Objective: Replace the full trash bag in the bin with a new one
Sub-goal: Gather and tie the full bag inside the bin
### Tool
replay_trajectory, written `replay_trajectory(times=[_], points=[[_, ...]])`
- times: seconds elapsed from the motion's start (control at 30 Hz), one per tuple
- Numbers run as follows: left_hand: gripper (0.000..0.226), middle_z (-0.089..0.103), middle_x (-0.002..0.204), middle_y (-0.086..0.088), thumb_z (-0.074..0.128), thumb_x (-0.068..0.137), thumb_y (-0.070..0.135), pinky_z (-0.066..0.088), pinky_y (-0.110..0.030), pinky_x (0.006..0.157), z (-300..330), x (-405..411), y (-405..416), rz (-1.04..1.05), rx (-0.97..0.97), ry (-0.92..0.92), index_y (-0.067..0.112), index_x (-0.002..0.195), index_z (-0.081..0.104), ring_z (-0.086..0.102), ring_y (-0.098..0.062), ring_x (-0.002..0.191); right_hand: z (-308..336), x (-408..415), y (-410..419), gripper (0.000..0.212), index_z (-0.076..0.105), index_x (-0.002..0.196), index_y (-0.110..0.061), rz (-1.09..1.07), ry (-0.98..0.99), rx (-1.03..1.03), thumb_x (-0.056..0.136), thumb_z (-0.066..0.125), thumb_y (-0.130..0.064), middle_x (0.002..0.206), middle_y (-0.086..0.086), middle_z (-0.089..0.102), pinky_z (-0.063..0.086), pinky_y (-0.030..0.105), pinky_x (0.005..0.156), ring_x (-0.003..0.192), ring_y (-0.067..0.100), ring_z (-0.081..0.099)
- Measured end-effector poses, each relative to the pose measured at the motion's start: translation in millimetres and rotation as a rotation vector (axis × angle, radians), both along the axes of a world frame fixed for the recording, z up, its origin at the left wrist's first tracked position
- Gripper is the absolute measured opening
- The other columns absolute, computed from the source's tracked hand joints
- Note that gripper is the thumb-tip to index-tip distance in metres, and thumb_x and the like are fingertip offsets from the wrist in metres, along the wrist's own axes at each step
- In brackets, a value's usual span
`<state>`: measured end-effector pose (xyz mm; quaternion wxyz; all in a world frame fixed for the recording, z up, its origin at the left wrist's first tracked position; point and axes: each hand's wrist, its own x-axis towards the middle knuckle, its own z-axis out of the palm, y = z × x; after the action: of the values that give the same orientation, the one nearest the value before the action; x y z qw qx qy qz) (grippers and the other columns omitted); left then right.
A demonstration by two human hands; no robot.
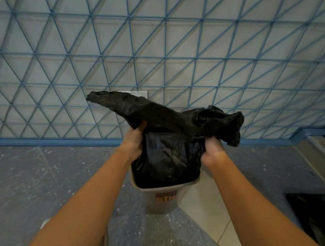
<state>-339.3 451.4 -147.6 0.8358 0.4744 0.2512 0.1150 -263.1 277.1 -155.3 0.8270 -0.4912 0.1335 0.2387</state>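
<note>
A full black trash bag [167, 154] stands in a small grey bin [162, 199] on the floor, its body bulging above the rim. My left hand [135, 144] grips the bag's left side and my right hand [211, 151] grips its right side. The two loose top flaps of the bag stick up and out, one to the upper left and one to the upper right. The bin has an orange label on its front.
A wall with a blue triangular grid pattern [162, 55] rises right behind the bin, with a blue skirting at its foot. A dark object [313, 216] lies on the floor at the right edge. The floor is speckled grey with pale tiles.
</note>
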Motion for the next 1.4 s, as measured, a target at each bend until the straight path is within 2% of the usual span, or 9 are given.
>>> replay_trajectory(times=[0.17, 0.27, 0.5, 0.73, 0.83, 1.0, 1.2, 1.33, 1.4], points=[[0.072, 0.066, 0.114, -0.006, 0.08, 0.063, 0.033, 0.051, -0.03, 0.085, 7, -9, 10, -0.347, 0.139, 0.046, 0.01, 0.125, 0.053, 0.064, -0.019, 0.103, 13, -7, -4, 0.039, 0.055, 0.127, -0.005, 0.163, -0.043, 0.115, 0.091, 0.054, -0.017, 0.121, 0.013, 0.063, 0.05, 0.04, 0.09, 0.11, 0.029, 0.06], [0.019, 0.075, 0.086, -0.001, 0.056, 0.089, 0.02, 0.057, -0.026, 0.07, 19, -7, 8, -0.258, 0.092, -0.05, 0.009, 0.103, 0.062, 0.071, -0.014, 0.079, 15, -8, -2, 0.023, 0.063, 0.108, -0.005, 0.137, -0.095, 0.052, 0.097, 0.044, -0.013, 0.092, 0.007, 0.073, 0.05, 0.04, 0.089, 0.088, 0.022, 0.067], [0.019, 0.067, 0.091, -0.006, 0.044, 0.096, 0.016, 0.05, -0.029, 0.076, 20, -9, 7, -0.159, 0.013, -0.065, 0.011, 0.092, 0.062, 0.062, -0.019, 0.087, -1, 8, -10, 0.042, 0.052, 0.132, -0.008, 0.039, 0.159, -0.15, 0.097, 0.046, -0.031, 0.129, 0.014, 0.058, 0.05, 0.041, 0.073, 0.104, 0.03, 0.061], [0.02, 0.074, 0.076, 0.001, 0.049, 0.09, -0.003, 0.056, -0.015, 0.06, 17, -20, 0, -0.371, 0.057, -0.011, 0.007, 0.089, 0.066, 0.069, -0.006, 0.066, 26, 1, -13, 0.029, 0.065, 0.092, -0.009, 0.213, -0.026, 0.021, 0.099, 0.04, -0.023, 0.071, 0.007, 0.074, 0.058, 0.027, 0.05, 0.059, 0.017, 0.071], [0.032, 0.071, 0.087, -0.025, 0.035, 0.095, 0.003, 0.055, -0.022, 0.053, 16, -19, 17, -0.075, -0.055, -0.062, 0.005, 0.083, 0.065, 0.066, -0.005, 0.049, 21, 4, -15, 0.026, 0.062, 0.101, -0.007, 0.147, -0.058, 0.063, 0.097, 0.042, -0.023, 0.084, 0.004, 0.075, 0.06, 0.029, 0.064, 0.069, 0.018, 0.072], [0.03, 0.071, 0.072, -0.008, 0.042, 0.096, 0.029, 0.052, -0.033, 0.066, 28, -4, -6, -0.028, -0.168, -0.077, 0.011, 0.084, 0.063, 0.068, -0.02, 0.066, 15, 5, -11, 0.032, 0.059, 0.119, -0.007, 0.001, 0.069, 0.085, 0.099, 0.04, -0.023, 0.12, 0.009, 0.058, 0.043, 0.039, 0.089, 0.085, 0.025, 0.059], [0.027, 0.07, 0.071, -0.006, 0.039, 0.093, 0.02, 0.052, -0.031, 0.074, 32, 2, -9, 0.08, -0.272, -0.153, 0.009, 0.086, 0.062, 0.06, -0.021, 0.078, 25, -10, -10, 0.02, 0.065, 0.083, -0.005, 0.104, 0.019, 0.208, 0.073, 0.048, -0.004, 0.079, 0.014, 0.069, 0.047, 0.042, 0.089, 0.074, 0.028, 0.065], [0.02, 0.074, 0.09, -0.005, 0.056, 0.086, 0.021, 0.059, -0.03, 0.073, 27, -8, -3, -0.109, -0.191, -0.182, 0.01, 0.1, 0.064, 0.071, -0.019, 0.084, 28, -12, -17, 0.028, 0.067, 0.1, -0.012, 0.23, -0.044, 0.212, 0.075, 0.062, -0.024, 0.094, 0.011, 0.072, 0.051, 0.04, 0.084, 0.087, 0.025, 0.068], [0.05, 0.074, 0.098, -0.006, 0.069, 0.068, 0.037, 0.06, -0.03, 0.07, 28, -11, -2, -0.213, -0.169, -0.149, 0.01, 0.11, 0.063, 0.072, -0.018, 0.087, 31, -10, -12, 0.029, 0.066, 0.102, -0.012, 0.221, -0.037, 0.166, 0.079, 0.065, -0.029, 0.102, 0.013, 0.07, 0.05, 0.044, 0.088, 0.098, 0.028, 0.065]])
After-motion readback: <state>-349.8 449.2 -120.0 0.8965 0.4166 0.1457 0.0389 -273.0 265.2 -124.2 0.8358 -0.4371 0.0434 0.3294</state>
